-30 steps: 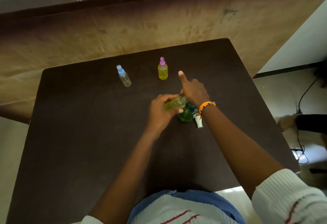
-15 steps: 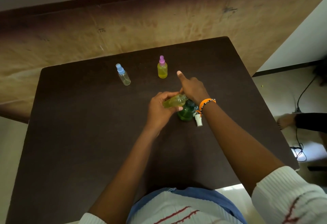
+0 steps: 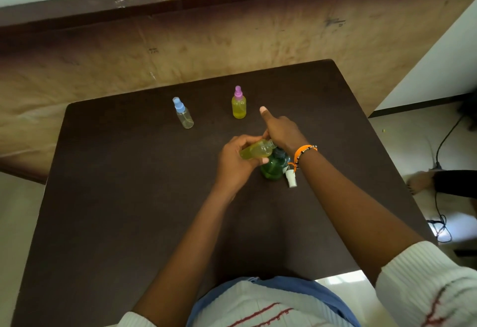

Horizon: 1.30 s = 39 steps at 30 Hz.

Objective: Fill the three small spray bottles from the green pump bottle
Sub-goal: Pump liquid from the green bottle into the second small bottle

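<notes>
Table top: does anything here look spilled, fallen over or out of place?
No spill shows on the table. One small thing: a white spray cap lies on its side beside the green bottle, off its bottle. The blue-capped bottle and pink-capped bottle stand capped.

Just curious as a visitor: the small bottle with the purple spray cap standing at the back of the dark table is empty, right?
Not quite. The head view shows the small purple-capped spray bottle holding yellow liquid; it does stand at the back of the dark table.
</notes>
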{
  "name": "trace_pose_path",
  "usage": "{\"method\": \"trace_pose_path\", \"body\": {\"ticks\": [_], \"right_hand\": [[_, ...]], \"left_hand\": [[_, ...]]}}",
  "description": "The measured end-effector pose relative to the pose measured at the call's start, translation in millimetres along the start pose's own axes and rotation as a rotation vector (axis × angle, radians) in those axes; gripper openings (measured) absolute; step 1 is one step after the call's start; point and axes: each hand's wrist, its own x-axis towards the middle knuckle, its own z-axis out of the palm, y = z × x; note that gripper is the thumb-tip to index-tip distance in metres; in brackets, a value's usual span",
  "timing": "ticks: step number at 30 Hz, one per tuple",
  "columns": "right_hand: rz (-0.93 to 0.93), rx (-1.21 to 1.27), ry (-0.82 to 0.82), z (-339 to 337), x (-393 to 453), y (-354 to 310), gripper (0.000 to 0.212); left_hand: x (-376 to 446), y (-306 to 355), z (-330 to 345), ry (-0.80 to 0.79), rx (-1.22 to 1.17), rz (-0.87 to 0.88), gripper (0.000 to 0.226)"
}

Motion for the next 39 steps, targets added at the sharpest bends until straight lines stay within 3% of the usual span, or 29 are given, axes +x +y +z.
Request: {"method": "trace_pose_path", "body": {"ticks": [10,16,25,29,34,39], "right_hand": [[-0.007,-0.005,0.088,7,0,3,0.080],[-0.019,-0.034,0.005,2,-7,-5,0.094],[0.003,0.032,0.100,8,-2,0,0.091],[-0.012,-0.007,0.055,3,-6,-7,0.093],[-0.042,-0.038,-0.139,-13,-19,-17,0.081],[0.002,0.066,-0.051,-5,-17,-9,0.082]], "left_hand": [[1,-4,2,0.007,0.038,-0.010,0.050],[1,-2,0,0.014,0.032,0.022,0.047],[3,-6,3,0.018,0.040,0.019,0.045],[1,-1,4,0.046,0.056,0.034,0.049],[0,2,4,0.071,0.063,0.060,0.045],[-1,-1,6,0.060,0.063,0.040,0.050]]}}
